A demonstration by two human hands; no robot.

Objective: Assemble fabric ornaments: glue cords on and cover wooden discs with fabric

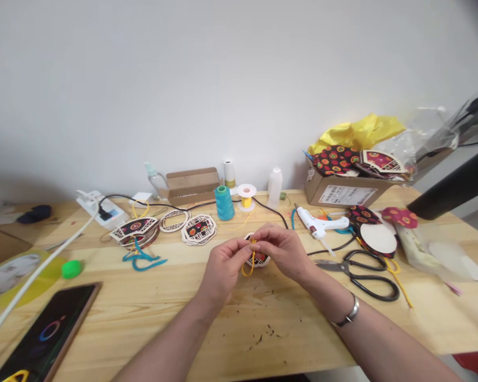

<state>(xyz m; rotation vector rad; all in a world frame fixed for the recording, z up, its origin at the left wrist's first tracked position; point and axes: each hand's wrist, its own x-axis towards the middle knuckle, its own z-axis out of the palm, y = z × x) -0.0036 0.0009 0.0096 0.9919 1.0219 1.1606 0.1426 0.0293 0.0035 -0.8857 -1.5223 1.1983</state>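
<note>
Both hands meet over the middle of the table, fingertips pinched together on a yellow cord (247, 272). My left hand (224, 265) grips it from the left, and my right hand (282, 248) grips it from the right. A loop of the cord dangles below the fingers. Just behind them is a small patterned piece with a pale cut-out frame (263, 260), partly hidden by the hands; whether it lies on the table or hangs from the cord I cannot tell. Dark scraps (267, 333) are scattered on the wood nearer to me.
Black-handled scissors (354, 270) and a white glue gun (321, 222) lie to the right. Behind stand a teal thread cone (224, 203), a yellow thread spool (246, 199) and a filled cardboard box (342, 190). Framed pieces (199, 229) and a phone (50, 334) lie left.
</note>
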